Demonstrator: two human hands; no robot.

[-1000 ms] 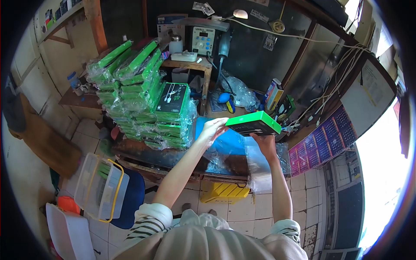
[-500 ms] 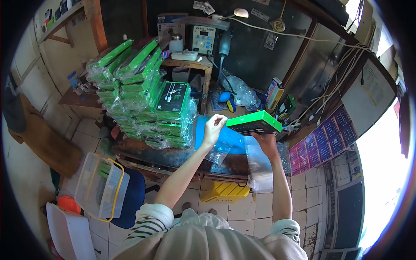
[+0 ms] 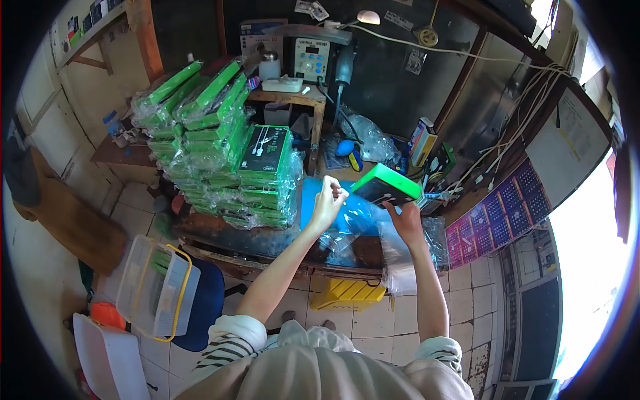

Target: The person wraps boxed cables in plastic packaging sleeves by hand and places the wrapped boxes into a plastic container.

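Observation:
A black and green box (image 3: 385,188) is tilted above the blue mat (image 3: 311,200), its green side up. My right hand (image 3: 408,223) grips its lower right edge, thumb apart on the near side and some fingers hidden. Beside the box's left end, my left hand (image 3: 328,205) is closed in a pinch, seemingly on a clear plastic bag (image 3: 360,217) whose shiny film spreads below the box. More clear plastic sleeves (image 3: 399,263) hang over the table's front edge, under my right forearm. Several similar boxes in plastic are piled to the left, with an unwrapped-looking one (image 3: 265,150) on top.
Behind stand a small wooden shelf (image 3: 293,97) and a soldering or hot-air station (image 3: 311,60). A blue air blower (image 3: 345,148) lies on the table. Below are a yellow crate (image 3: 347,295) and a clear bin (image 3: 157,287). Cables (image 3: 527,113) hang at right.
The box has shifted left and tipped, showing more of its dark face. My right hand has moved slightly left, with its thumb now in view. My left hand stays nearly in place, still pinched.

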